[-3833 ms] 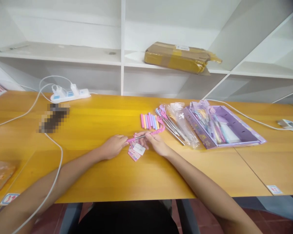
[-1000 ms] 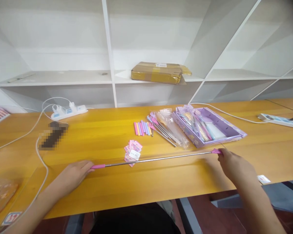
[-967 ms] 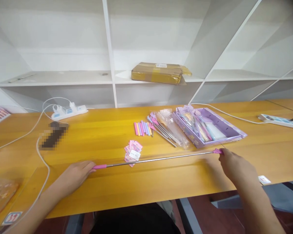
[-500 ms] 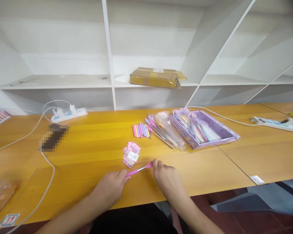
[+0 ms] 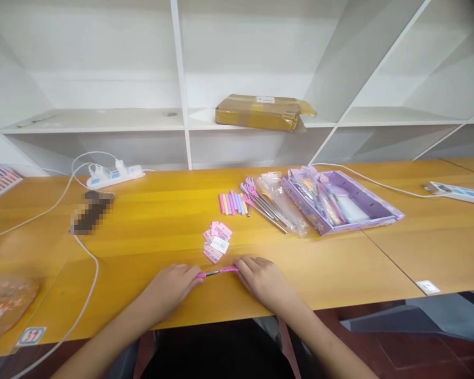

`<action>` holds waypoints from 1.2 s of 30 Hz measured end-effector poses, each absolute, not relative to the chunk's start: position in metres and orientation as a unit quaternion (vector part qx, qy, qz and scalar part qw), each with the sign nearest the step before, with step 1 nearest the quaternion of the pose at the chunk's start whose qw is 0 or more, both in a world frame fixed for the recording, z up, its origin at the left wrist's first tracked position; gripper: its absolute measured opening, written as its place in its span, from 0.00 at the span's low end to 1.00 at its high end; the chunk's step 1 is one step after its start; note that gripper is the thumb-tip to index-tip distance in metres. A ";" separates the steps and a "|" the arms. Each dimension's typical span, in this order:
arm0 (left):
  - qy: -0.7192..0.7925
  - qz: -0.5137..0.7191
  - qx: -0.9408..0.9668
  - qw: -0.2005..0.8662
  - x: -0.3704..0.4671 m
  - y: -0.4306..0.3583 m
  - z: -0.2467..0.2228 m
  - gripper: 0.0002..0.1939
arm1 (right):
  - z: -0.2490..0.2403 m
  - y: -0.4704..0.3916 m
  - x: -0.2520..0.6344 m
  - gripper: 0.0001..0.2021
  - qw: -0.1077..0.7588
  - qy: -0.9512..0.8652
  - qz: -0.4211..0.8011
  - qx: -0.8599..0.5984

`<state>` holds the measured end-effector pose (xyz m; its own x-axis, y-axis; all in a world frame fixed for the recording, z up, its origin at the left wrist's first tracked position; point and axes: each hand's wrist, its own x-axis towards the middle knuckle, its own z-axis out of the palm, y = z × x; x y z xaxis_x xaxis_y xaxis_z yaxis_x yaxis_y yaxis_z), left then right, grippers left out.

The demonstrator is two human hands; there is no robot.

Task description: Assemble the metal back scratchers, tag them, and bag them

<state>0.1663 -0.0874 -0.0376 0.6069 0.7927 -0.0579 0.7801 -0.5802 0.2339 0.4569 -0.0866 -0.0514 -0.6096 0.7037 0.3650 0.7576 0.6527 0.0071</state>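
Holding a short stick (image 5: 212,273), pink at both ends and bare metal between, in the lower middle of the frame. Gripping one pink end in the left hand (image 5: 173,287), with fingers closed around it. Pinching the other pink end in the right hand (image 5: 263,280), with bent fingers nearly closed. Keeping the two hands near each other, above the front part of the wooden table (image 5: 339,273). Cannot tell from this angle about contact between stick and table.

Lying just above the stick in the frame: a loose, overlapping pile of pink cards (image 5: 212,255), topped by a white label (image 5: 220,245). Set out a little higher, near the centre: a side-by-side row of pink, orange, purple and blue tubes (image 5: 232,203). Bunched just right of that row: slanting metal rods (image 5: 274,213) with coloured claw-shaped heads. Spread beside the rods: clear plastic bags (image 5: 296,218). Resting at centre right: an open purple box (image 5: 379,216), partly filled with wrapped packets (image 5: 324,199).

Standing on the shelf at upper centre: a taped cardboard box (image 5: 256,113). Placed at the left, toward the back edge of the table: a white power strip (image 5: 118,178) with plugged-in cables. Running down the left side toward the lower edge: a white cable (image 5: 97,273).
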 end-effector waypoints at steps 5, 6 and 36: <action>0.402 0.081 0.911 0.052 0.170 -0.088 -0.040 0.16 | -0.048 -0.085 0.453 0.06 0.169 -0.916 -0.081 -0.355; 0.393 0.087 0.914 0.043 0.170 -0.087 -0.040 0.15 | -0.047 -0.084 0.453 0.06 0.177 -0.917 -0.084 -0.347; 0.473 0.125 0.867 -0.090 0.017 -0.077 -0.008 0.20 | -0.042 -0.091 0.701 0.11 0.273 -0.611 0.034 -0.743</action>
<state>0.0171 -0.0774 -0.0078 0.5213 0.7979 0.3025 0.8431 -0.5364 -0.0381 0.7005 -0.0908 -0.0415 0.2518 0.9257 0.2822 0.8885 -0.1054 -0.4467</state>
